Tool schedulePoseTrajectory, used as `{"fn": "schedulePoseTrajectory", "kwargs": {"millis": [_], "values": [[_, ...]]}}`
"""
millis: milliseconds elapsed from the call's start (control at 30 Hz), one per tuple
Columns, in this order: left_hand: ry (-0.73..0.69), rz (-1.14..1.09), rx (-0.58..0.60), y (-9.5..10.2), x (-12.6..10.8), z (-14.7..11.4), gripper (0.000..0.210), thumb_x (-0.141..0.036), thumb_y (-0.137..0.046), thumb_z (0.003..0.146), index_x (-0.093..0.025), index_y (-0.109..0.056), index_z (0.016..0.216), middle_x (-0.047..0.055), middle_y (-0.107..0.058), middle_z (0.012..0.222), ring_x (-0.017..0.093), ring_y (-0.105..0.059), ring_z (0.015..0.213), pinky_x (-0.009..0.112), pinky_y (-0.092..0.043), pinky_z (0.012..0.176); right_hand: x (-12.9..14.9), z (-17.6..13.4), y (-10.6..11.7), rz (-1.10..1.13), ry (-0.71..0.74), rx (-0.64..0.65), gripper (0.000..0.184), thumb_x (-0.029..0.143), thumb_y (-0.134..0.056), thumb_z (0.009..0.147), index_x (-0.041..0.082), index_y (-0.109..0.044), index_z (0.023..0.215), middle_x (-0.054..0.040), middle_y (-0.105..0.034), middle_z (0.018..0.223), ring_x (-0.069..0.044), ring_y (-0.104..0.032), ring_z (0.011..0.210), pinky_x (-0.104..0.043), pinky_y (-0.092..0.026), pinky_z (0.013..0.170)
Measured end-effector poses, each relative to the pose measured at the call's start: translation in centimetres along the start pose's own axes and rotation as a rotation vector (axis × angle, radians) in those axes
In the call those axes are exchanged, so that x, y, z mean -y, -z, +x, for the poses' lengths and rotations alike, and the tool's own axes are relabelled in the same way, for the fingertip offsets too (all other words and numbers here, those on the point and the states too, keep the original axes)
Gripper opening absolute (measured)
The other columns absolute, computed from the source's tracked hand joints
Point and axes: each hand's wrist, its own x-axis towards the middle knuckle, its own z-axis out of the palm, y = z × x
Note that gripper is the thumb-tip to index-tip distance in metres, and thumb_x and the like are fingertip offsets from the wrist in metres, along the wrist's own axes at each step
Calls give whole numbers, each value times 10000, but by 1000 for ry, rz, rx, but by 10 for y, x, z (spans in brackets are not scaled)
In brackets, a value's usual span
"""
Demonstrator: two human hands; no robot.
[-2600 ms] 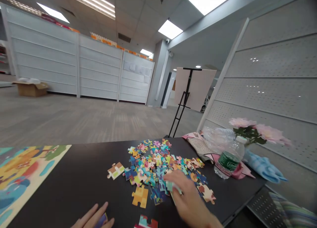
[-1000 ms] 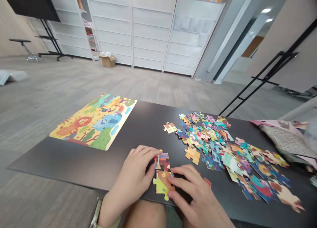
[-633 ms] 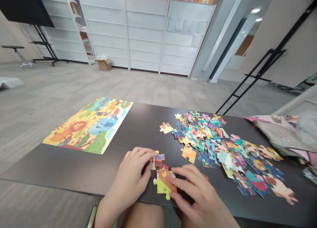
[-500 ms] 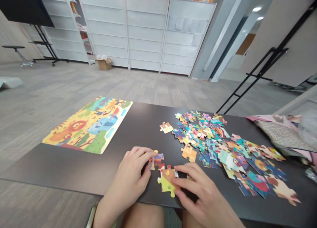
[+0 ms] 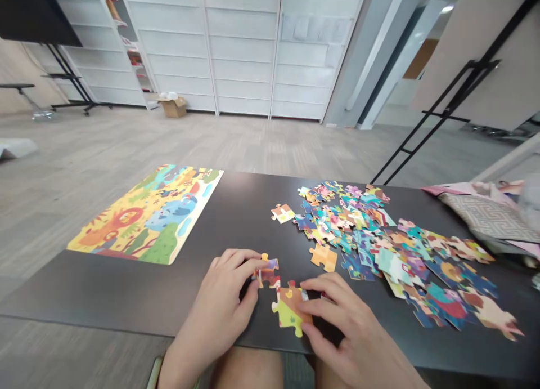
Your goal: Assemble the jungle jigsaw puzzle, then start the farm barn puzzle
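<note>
Hands: we count two, both bare, at the lower centre of the frame.
Left grip: our left hand (image 5: 228, 293) is curled nearly closed, index finger and thumb at the left edge of a purple-and-red piece (image 5: 270, 273).
Right grip: our right hand (image 5: 343, 321) has its fingers slightly parted, fingertips and thumb along the right side of a brown-and-green piece (image 5: 291, 310).
Gap: the two knobbed pieces nearly meet at their corners; whether they touch, we cannot tell.
Loose pieces: we count two flat ones left of the heap, an orange piece (image 5: 324, 257) and a brown-and-white piece (image 5: 283, 213).
Heap: one puzzle heap (image 5: 337, 220), right of centre, overlapping too much for us to count.
Picture board: one, flat, glossy, rectangular (image 5: 139, 214), left of centre.
Table: one, smooth and dark (image 5: 202, 287).
Cloth: one patterned, creased bundle (image 5: 485, 217), right edge.
</note>
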Motion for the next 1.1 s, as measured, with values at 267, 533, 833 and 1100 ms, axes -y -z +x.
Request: {"fn": "schedulePoseTrajectory", "kwargs": {"millis": [267,533,833,1100], "values": [[-2,-7,-5,-1,1,0,433,-104,-475,935,-313,-634,1280,34,-663,1238,247,-564,1162,402,-470,944,-1,0,0,23,-11,5,307,106,-581,862,295,-691,1077,-65,-655,1153,-237,-602,1116,-380,-569,917],[4,-9,-11,-2,3,0,416,-101,-465,936,-296,-631,1264,44,-661,1241,253,-563,1160,409,-468,945,-2,0,-1,42,-23,15,278,103,-568,872,280,-671,1060,-68,-641,1157,-236,-590,1115,-396,-558,923],[6,-20,-18,-2,2,-2,399,-89,-460,937,-298,-628,1232,27,-654,1228,245,-556,1158,402,-453,946,-2,0,-1,33,-20,-15,252,108,-577,869,273,-674,1034,-63,-652,1153,-234,-596,1108,-386,-557,916],[0,-32,-22,-2,3,-2,394,-95,-463,946,-313,-614,1238,12,-649,1227,240,-549,1163,409,-450,945,-1,1,1,25,-19,-1,245,109,-575,878,274,-670,1033,-59,-659,1151,-230,-600,1104,-385,-557,911]]}}
